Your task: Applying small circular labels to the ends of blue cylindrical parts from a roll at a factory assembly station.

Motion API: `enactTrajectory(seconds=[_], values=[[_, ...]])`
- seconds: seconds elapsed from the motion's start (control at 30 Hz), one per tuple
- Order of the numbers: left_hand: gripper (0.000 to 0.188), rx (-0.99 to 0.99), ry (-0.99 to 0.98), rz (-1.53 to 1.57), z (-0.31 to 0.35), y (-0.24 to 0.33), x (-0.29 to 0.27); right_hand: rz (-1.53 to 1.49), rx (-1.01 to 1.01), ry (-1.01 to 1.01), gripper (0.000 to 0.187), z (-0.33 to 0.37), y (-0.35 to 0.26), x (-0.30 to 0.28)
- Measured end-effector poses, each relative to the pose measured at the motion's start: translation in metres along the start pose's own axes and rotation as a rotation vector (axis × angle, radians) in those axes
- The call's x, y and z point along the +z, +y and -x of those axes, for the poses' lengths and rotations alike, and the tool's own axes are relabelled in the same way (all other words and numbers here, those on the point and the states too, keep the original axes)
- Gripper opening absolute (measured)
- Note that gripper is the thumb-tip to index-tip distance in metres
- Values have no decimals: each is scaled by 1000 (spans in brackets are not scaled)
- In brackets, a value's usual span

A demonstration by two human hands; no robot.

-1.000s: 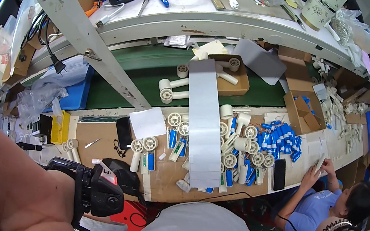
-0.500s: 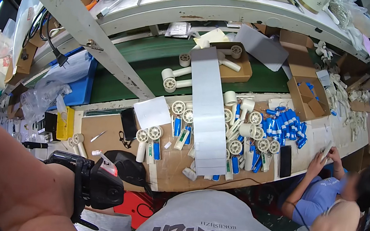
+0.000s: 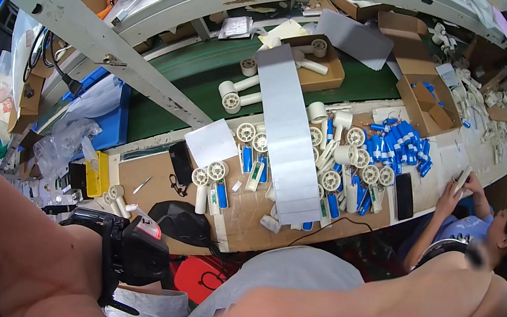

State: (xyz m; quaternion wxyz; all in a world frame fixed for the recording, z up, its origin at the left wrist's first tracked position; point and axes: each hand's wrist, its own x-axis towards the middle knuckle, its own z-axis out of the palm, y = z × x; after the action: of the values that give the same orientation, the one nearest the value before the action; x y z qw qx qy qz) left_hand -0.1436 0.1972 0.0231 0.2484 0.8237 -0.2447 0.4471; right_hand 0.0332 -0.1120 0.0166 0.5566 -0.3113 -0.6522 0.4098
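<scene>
My left forearm [image 3: 24, 242] comes in from the left, with a black camera [image 3: 123, 241] strapped at the wrist; the fingers are hidden. Across the lower right stretches my right arm [image 3: 362, 306], blurred near the lower edge, with no fingers to be made out. Neither arm touches the parts on the bench. Closest to the left wrist are a black cap-like item [image 3: 182, 221] and a white plastic part [image 3: 118, 197]. Further in lie white plastic fan housings [image 3: 217, 170] with round spoked heads, blue cylindrical batteries [image 3: 400, 144], and a long grey sheet [image 3: 289, 137] lying over some of them.
At the right a co-worker [image 3: 454, 221] holds a white part. Two dark phones [image 3: 402, 196], glasses [image 3: 177, 185] and a white paper [image 3: 211, 142] lie on the bench. Behind are cardboard boxes [image 3: 428, 109], a green belt [image 3: 179, 88] and a metal shelf post [image 3: 112, 49].
My right arm has swung in from the right edge to the lower middle, across my shirt. The view has shifted slightly. The bench parts lie as before.
</scene>
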Motion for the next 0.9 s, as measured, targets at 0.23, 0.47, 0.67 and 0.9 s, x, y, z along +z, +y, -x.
enactTrajectory(seconds=[0.23,0.47,0.67,0.9], values=[[51,-9,-4,1,4,-1,-2,86,-11,3,24,-2,10,0],[50,-17,-12,2,8,-6,-4,280,-37,32,20,-2,-1,-1],[50,-27,-4,-8,10,-7,-5,423,-117,20,18,-4,-8,7],[50,-25,0,-22,10,-8,-4,604,-271,13,18,-12,-17,17]])
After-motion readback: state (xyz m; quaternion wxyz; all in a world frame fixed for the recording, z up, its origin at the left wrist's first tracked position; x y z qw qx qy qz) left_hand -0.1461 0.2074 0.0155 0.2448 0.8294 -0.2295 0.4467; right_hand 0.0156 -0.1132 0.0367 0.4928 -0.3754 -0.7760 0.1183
